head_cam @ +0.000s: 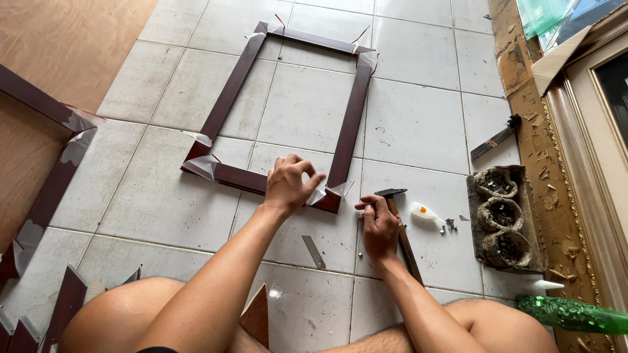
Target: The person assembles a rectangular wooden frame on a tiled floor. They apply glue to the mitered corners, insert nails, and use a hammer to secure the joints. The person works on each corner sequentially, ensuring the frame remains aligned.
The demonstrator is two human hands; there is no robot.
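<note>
on pale glazed tiles we see the left hand point(288, 184) curled on a dark rectangular wooden frame point(281, 111); the right hand point(379, 225) seemingly pinches something tiny beside a hammer point(400, 235).

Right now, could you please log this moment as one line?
left hand: on dark wooden frame bottom rail | right hand: grasping hammer | floor: glue bottle

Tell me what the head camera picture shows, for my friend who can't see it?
A person sitting on a tiled floor rests the left hand on the near rail of a dark wooden picture frame. The right hand lies on a hammer, with a small glue bottle beside it.
</note>
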